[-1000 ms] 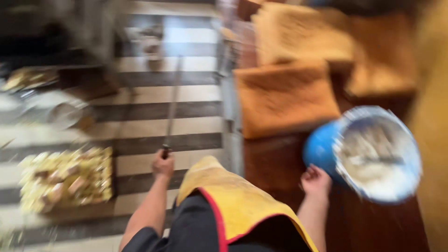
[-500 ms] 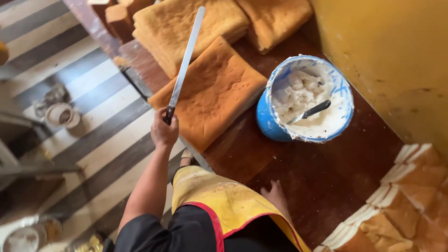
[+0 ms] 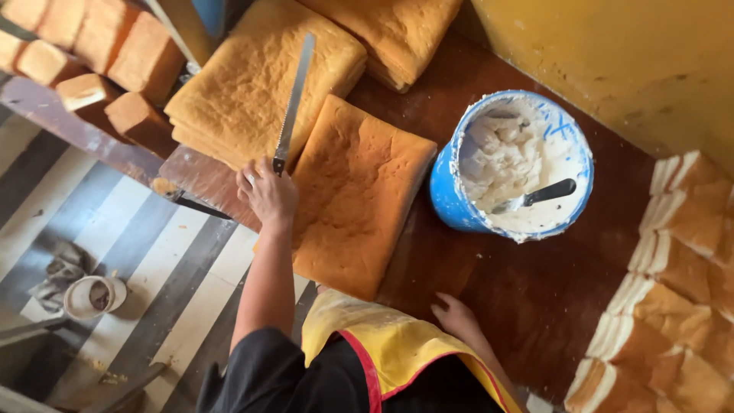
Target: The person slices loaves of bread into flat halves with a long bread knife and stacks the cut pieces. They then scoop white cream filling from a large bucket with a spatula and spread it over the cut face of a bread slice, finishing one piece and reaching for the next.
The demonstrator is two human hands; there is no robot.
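While the person leans over the dark wooden surface (image 3: pixel 535 291), the scene reads:

Left hand (image 3: pixel 267 191): its grip is closed around the handle of a long knife (image 3: pixel 294 95).
Knife: the blade slants up and away, lying over the stack of sponge sheets (image 3: pixel 252 84) and just beside the single sponge sheet (image 3: pixel 359 191).
Right hand (image 3: pixel 456 315): fingers spread flat on the surface near the front edge, holding nothing.
Single sponge sheet: lies flat between the two hands, one corner hanging over the surface's edge.
Bucket (image 3: pixel 451 195): blue, filled with white cream, right of the sheet, a spatula (image 3: pixel 535 197) resting in it.
Cut cake blocks (image 3: pixel 673 306): layered, along the right edge.
Floor (image 3: pixel 115 229): striped, with a small cup (image 3: pixel 93 296).
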